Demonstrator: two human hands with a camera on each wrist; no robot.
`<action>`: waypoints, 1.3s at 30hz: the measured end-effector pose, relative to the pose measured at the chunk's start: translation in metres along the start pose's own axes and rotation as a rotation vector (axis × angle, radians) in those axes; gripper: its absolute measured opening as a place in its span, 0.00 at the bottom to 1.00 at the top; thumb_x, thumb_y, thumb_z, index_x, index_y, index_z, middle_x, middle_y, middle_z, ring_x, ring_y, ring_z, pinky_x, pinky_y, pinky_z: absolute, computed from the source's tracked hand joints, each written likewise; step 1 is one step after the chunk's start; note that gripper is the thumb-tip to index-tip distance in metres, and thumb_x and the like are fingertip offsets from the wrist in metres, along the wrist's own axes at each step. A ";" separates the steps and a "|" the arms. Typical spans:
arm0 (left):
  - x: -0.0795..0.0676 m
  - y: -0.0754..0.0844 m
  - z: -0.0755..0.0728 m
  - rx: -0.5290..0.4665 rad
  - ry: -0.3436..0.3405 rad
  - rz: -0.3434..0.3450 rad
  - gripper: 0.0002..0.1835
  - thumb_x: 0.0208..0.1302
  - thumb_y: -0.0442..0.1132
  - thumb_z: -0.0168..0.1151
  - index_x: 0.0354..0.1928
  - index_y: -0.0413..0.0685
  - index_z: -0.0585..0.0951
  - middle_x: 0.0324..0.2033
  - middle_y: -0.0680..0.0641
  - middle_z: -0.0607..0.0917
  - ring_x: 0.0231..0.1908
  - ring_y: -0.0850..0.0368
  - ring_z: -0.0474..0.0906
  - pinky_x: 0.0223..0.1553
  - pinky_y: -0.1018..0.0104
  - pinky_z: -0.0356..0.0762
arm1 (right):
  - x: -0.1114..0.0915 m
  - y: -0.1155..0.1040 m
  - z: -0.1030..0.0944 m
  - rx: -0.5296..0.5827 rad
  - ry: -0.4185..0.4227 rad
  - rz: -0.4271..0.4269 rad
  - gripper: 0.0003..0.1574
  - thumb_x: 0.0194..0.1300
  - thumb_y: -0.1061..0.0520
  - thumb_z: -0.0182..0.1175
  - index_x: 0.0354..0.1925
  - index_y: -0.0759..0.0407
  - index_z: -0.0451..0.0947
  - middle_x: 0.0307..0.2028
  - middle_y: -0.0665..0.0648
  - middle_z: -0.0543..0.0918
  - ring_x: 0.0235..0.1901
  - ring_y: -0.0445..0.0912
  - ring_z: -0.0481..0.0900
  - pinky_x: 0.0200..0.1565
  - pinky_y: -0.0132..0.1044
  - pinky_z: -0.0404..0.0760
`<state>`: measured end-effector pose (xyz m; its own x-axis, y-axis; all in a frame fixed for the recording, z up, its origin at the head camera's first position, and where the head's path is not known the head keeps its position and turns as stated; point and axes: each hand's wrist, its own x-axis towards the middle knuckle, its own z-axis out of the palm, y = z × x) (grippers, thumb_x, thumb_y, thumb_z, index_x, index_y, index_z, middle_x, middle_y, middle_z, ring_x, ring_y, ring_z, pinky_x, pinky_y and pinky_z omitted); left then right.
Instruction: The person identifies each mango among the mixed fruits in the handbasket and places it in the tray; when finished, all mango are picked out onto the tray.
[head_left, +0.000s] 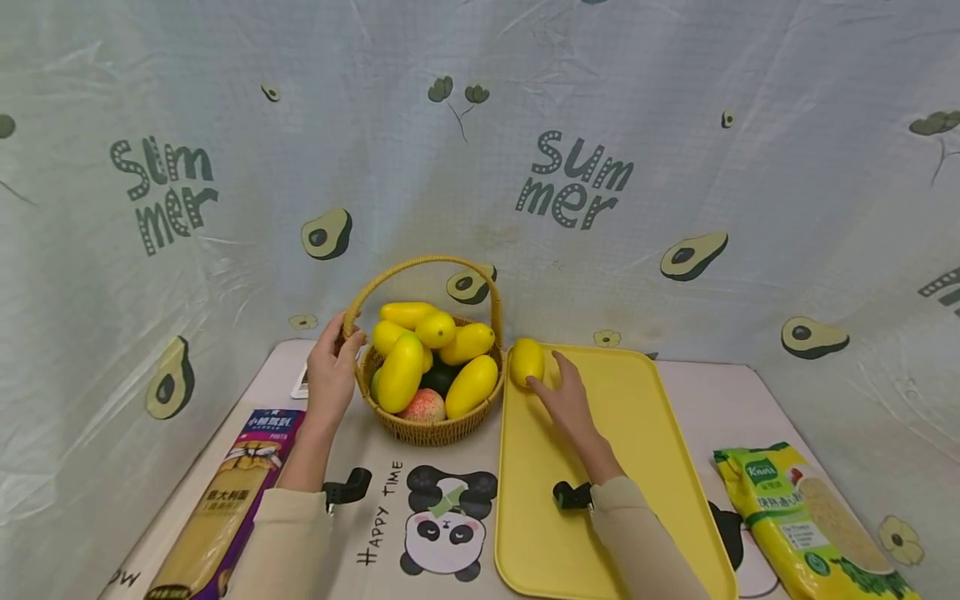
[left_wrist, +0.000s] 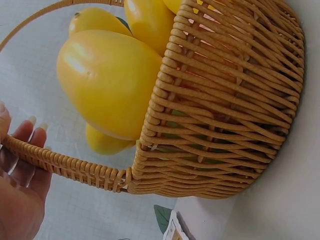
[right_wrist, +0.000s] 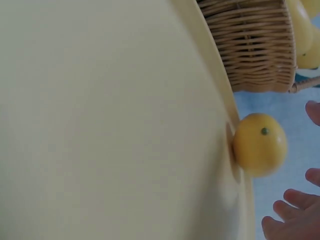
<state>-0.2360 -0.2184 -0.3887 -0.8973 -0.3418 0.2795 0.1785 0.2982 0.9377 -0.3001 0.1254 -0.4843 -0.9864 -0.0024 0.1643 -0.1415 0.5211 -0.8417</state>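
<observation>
A wicker basket (head_left: 427, 431) stands left of the yellow tray (head_left: 615, 500), heaped with yellow mangoes (head_left: 401, 373) and a pinkish peach (head_left: 424, 407). My left hand (head_left: 334, 371) holds the left side of its arched handle (left_wrist: 75, 164), thumb on one side and fingers on the other. One more yellow mango (head_left: 527, 362) lies at the tray's far left corner, beside the basket. Just right of this fruit is my right hand (head_left: 566, 404), thumb and fingers spread around its near side. In the right wrist view, a gap shows between the fingertips (right_wrist: 292, 197) and the mango.
A purple pasta packet (head_left: 232, 500) lies at the left, and a yellow-green Knorr packet (head_left: 813, 521) at the right. A printed panda (head_left: 447, 537) marks the table cover in front of the basket. Plastic sheeting (head_left: 420, 167) with avocado prints rises behind and at both sides.
</observation>
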 end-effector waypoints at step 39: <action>-0.009 0.022 -0.002 -0.017 -0.007 -0.027 0.23 0.78 0.43 0.48 0.71 0.52 0.69 0.53 0.42 0.78 0.50 0.64 0.74 0.68 0.54 0.69 | -0.013 -0.074 0.036 -0.146 -0.209 -0.200 0.45 0.61 0.43 0.67 0.72 0.52 0.64 0.68 0.56 0.72 0.67 0.53 0.71 0.69 0.51 0.68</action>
<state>-0.2234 -0.2104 -0.3703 -0.9049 -0.3430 0.2522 0.1608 0.2733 0.9484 -0.2795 0.0559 -0.4424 -0.9384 -0.2839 0.1970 -0.3352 0.6099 -0.7181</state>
